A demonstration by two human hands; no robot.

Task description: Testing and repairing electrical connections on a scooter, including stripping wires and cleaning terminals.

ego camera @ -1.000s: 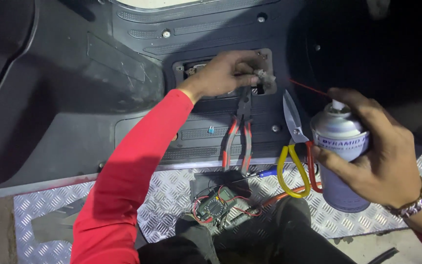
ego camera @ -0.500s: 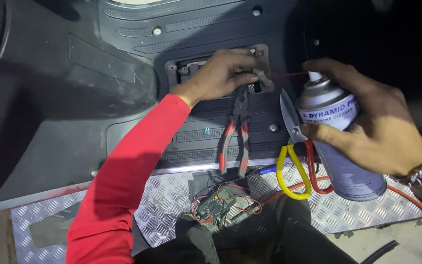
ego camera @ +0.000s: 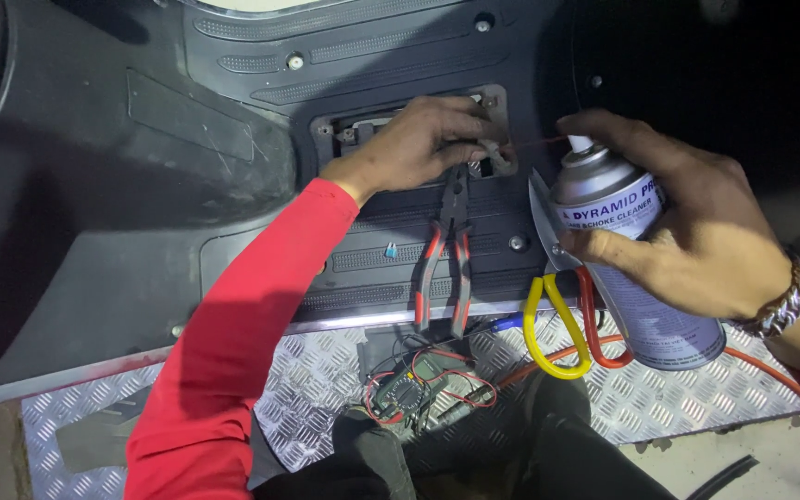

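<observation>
Your right hand (ego camera: pixel 696 236) was clenched around the grey spray can (ego camera: pixel 636 268), with one finger on its nozzle; its thin red straw (ego camera: pixel 534 143) pointed toward the rectangular opening (ego camera: pixel 363 130) in the dark plastic panel (ego camera: pixel 141 185). Your left hand (ego camera: pixel 418 143) rested at that opening, its fingers (ego camera: pixel 474 139) closed on a small part, probably a metal connector; the view there was too dark to be sure. Just below the opening lay red-handled pliers (ego camera: pixel 446 268), and beside them scissors (ego camera: pixel 557 306) with one yellow and one red handle.
</observation>
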